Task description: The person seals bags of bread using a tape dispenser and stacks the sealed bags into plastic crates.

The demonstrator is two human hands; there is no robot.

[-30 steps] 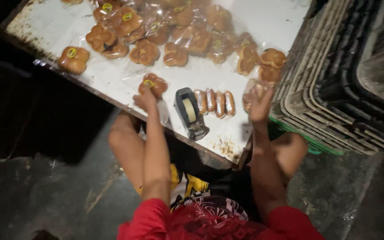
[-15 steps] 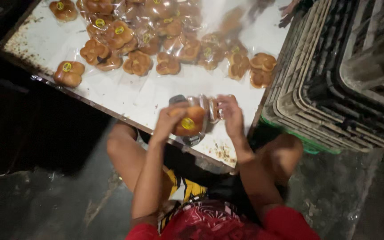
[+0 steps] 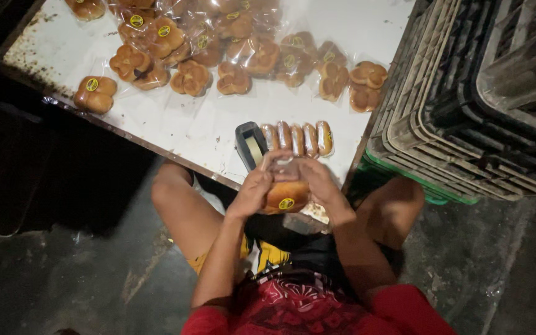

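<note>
The bagged bun point(image 3: 285, 197) now sits between both my hands, lifted off the white table point(image 3: 187, 130) toward my lap. My left hand point(image 3: 252, 189) and right hand point(image 3: 317, 183) pinch its wrapper's top, beside the tape dispenser point(image 3: 250, 144).

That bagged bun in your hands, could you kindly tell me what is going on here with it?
A seated person holds a round brown bun in a clear plastic bag with a yellow sticker between the left hand and right hand, at the edge of a white worn table. A dark tape dispenser lies beside it, many more bagged buns lie farther back, and stacked plastic crates stand to the right.
</note>
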